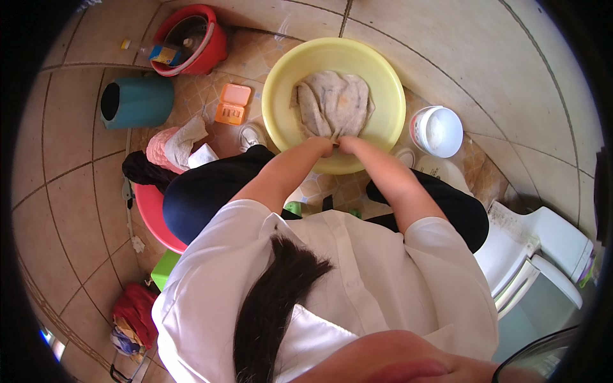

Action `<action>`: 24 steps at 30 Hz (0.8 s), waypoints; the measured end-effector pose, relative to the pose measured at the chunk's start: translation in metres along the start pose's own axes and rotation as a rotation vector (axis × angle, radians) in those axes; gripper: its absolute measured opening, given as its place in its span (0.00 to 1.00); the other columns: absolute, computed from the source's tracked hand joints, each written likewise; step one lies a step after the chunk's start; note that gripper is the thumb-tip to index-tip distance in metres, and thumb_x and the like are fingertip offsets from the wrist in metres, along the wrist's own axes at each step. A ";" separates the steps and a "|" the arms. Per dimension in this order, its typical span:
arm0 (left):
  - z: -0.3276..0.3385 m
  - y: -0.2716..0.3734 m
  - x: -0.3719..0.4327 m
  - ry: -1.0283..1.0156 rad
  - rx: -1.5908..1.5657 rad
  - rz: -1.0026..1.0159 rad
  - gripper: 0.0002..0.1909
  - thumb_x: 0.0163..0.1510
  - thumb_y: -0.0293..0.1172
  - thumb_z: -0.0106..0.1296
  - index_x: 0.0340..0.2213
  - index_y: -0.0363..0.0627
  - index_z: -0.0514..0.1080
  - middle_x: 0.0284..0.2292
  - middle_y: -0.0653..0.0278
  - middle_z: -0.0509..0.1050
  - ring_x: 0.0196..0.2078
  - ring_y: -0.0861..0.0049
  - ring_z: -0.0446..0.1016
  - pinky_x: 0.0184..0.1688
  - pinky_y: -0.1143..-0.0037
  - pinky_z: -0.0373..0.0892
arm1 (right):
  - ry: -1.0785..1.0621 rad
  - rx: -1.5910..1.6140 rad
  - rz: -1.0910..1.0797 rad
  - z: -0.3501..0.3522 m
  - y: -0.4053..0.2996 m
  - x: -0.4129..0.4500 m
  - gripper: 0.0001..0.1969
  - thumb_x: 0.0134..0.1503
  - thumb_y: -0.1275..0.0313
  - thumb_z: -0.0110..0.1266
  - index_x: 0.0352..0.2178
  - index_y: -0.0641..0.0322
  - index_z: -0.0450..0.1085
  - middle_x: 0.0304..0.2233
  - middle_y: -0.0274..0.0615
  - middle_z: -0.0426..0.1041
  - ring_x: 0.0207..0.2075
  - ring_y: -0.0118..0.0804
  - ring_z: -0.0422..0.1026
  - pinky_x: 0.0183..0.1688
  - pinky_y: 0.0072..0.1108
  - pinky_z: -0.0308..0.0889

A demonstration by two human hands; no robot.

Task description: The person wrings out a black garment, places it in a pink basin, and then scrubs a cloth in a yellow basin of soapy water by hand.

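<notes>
A wide yellow plastic basin [273, 129] stands on the tiled floor in front of me. Inside it spreads a greyish-beige cloth [342, 103] with darker marks and an orange-brown patch. Over the basin's near side, my left hand [323, 146] and my right hand [348, 143] meet, almost touching. Both are closed on the near edge of the cloth, where it narrows into gathered folds. My fingers are mostly hidden behind the backs of the hands. The rest of the cloth lies loosely crumpled towards the basin's middle.
Right of the basin stands a white tub [437, 131]. An open orange plastic case [233, 104], a teal bin [139, 103] and a red bucket [215, 43] holding a bottle are at left. Laundry [179, 143] lies over a pink basin [148, 210]. A white toilet [541, 239] stands right.
</notes>
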State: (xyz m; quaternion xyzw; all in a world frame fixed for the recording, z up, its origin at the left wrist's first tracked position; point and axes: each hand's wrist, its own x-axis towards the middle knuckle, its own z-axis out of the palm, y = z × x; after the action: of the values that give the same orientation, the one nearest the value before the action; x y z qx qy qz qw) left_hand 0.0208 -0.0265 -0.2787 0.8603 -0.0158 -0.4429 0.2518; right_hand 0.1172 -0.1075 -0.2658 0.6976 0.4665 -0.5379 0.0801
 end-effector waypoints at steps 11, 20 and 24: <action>-0.047 -0.008 -0.074 0.213 0.002 -0.428 0.15 0.40 0.33 0.47 0.34 0.48 0.70 0.37 0.62 0.69 0.40 0.68 0.67 0.40 0.66 0.60 | 0.643 0.422 0.215 -0.009 -0.004 -0.020 0.15 0.40 0.70 0.46 0.33 0.63 0.64 0.34 0.52 0.67 0.38 0.47 0.65 0.40 0.30 0.60; -0.172 0.027 -0.186 0.475 0.467 -0.359 0.11 0.42 0.32 0.43 0.29 0.49 0.71 0.36 0.64 0.70 0.39 0.70 0.68 0.38 0.67 0.63 | 1.060 0.792 0.087 -0.112 -0.008 -0.054 0.14 0.43 0.74 0.43 0.35 0.65 0.63 0.34 0.47 0.67 0.36 0.39 0.66 0.36 0.25 0.62; -0.194 0.003 -0.221 0.691 0.425 -0.360 0.14 0.42 0.33 0.41 0.33 0.49 0.69 0.36 0.59 0.69 0.40 0.65 0.66 0.40 0.67 0.62 | 1.196 1.235 -0.513 -0.194 -0.091 -0.168 0.14 0.45 0.78 0.40 0.37 0.62 0.60 0.34 0.41 0.66 0.33 0.31 0.67 0.32 0.19 0.62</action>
State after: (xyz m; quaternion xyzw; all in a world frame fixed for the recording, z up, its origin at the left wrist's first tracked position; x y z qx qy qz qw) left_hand 0.0363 0.1072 -0.0172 0.9796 0.1289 -0.1529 -0.0213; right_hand 0.1834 -0.0333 -0.0126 0.6543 0.1994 -0.2409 -0.6886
